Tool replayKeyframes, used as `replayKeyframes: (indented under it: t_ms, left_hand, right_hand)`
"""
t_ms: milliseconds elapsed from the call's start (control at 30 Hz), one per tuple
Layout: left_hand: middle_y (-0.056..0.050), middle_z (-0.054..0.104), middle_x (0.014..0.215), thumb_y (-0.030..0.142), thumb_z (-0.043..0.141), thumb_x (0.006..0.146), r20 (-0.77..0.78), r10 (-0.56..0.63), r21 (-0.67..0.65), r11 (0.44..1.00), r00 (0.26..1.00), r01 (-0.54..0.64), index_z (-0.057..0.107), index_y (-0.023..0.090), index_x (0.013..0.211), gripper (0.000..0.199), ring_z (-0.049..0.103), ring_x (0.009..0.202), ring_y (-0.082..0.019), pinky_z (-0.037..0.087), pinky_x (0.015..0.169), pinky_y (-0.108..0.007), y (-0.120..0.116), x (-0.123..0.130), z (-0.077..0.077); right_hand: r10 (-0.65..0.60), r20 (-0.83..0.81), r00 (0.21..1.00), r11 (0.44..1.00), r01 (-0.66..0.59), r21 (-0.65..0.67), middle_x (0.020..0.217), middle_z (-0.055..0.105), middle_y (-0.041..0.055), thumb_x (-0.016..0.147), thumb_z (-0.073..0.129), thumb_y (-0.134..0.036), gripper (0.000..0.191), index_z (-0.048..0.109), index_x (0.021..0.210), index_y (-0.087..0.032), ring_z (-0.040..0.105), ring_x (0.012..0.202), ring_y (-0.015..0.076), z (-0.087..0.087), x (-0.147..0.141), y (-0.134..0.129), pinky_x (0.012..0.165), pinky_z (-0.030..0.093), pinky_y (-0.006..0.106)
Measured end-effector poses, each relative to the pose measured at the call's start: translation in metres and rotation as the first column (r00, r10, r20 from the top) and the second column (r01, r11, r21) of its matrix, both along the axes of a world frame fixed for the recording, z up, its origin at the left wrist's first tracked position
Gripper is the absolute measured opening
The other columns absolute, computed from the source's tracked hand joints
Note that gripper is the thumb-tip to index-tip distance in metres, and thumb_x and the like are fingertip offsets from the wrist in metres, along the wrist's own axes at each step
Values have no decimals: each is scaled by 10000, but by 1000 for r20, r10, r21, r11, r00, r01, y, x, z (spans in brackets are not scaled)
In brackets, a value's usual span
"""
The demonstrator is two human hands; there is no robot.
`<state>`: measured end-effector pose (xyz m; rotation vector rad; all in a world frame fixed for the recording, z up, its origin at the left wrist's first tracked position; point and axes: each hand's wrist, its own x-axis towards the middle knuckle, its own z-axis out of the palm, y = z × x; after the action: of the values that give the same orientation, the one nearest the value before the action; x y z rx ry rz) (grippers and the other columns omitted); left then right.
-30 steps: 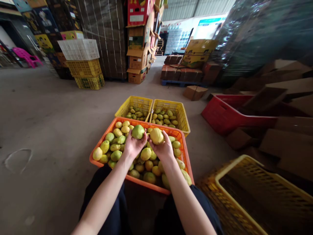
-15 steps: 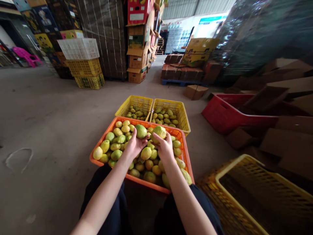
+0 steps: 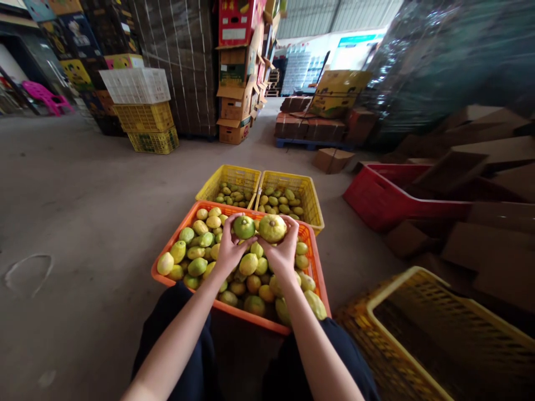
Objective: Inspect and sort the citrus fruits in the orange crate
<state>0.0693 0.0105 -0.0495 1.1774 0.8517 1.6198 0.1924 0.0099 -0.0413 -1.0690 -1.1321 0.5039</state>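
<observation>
The left hand (image 3: 229,248) clasps a green fruit (image 3: 243,228), the right hand (image 3: 285,250) a yellow fruit (image 3: 272,229), both now turned, apparent stem ends readily compared.

Two hands (image 3: 229,248) (image 3: 284,249), two held fruits (image 3: 244,227) (image 3: 272,228), one orange crate (image 3: 319,262), two yellow crates (image 3: 240,176) (image 3: 310,197) containing fruit

Dim interior, blurred, stretched edges.

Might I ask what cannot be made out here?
Head view, bottom of orange crate: hidden by piled fruit.
Head view, far sides of green fruit and yellow fruit: turned away.
Head view, near yellow crate: cut off by right edge.
Head view, writing on blue sign: too small.
</observation>
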Motion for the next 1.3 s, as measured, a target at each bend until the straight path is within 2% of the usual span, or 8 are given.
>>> replayKeyframes:
  t_ms: [133,233,367,500,600,800,1100,1300]
  left_hand:
    - [-103,587,1365,399,911,618,-48,39,38,999,998,-37,545,260,1206,706,611,1214,-257,526,1000,-358,3,-1,-3]
    - [-91,603,1363,293,936,570,-18,47,8,999,999,-47,589,248,1180,703,575,1271,-260,504,1023,-334,2,-3,0]
    - [-42,687,1247,133,886,612,175,8,-128,992,985,15,626,277,1206,664,615,1224,-218,504,974,-261,-2,-4,9]
    - [-26,747,1081,93,828,690,409,-77,-220,959,909,180,621,254,1239,608,715,1002,-186,540,900,-263,-3,-8,15]
    - [-12,755,989,148,782,785,570,-55,-311,909,820,277,612,229,1215,469,735,859,-156,564,901,-298,0,-12,16]
    - [-128,750,1097,245,630,937,662,-51,-370,845,748,386,558,108,1333,424,753,933,-225,603,895,-346,2,-16,20]
    - [-141,708,1232,301,514,1003,727,-27,-402,794,686,457,518,187,1434,446,715,1110,-273,640,643,-235,3,-15,28]
    - [-92,729,1194,102,499,967,698,-66,-389,801,713,456,536,236,1422,475,746,996,-191,611,599,-165,-4,-15,30]
  right_hand:
    - [-9,-37,999,1000,9,-9,1067,591,25,571,771,-221,615,464,1104,-250,601,993,221,1,-2,0,917,500,400]
    - [-6,-168,986,998,-3,-56,1024,599,0,503,842,-215,665,463,1048,-260,618,946,206,4,-2,-1,866,524,361]
    - [137,-349,927,972,-193,-133,929,667,-32,529,885,-220,587,541,1002,-268,642,834,171,12,3,-4,753,551,295]
    - [234,-548,803,914,-374,-158,887,704,-25,560,893,-261,497,633,984,-247,653,761,169,21,9,-6,630,559,274]
    - [276,-702,656,865,-488,-116,883,712,8,626,839,-290,381,659,956,-230,676,762,199,24,12,-5,620,589,321]
    - [263,-861,435,748,-655,-103,788,726,40,770,683,-345,219,671,943,-211,736,855,272,32,14,-5,592,609,353]
    - [207,-859,468,744,-646,-173,749,720,43,858,635,-455,240,646,939,-230,717,686,243,34,15,-1,423,513,270]
    - [260,-848,462,757,-643,-117,736,704,17,827,675,-335,147,665,918,-220,609,528,136,31,17,-4,343,414,173]
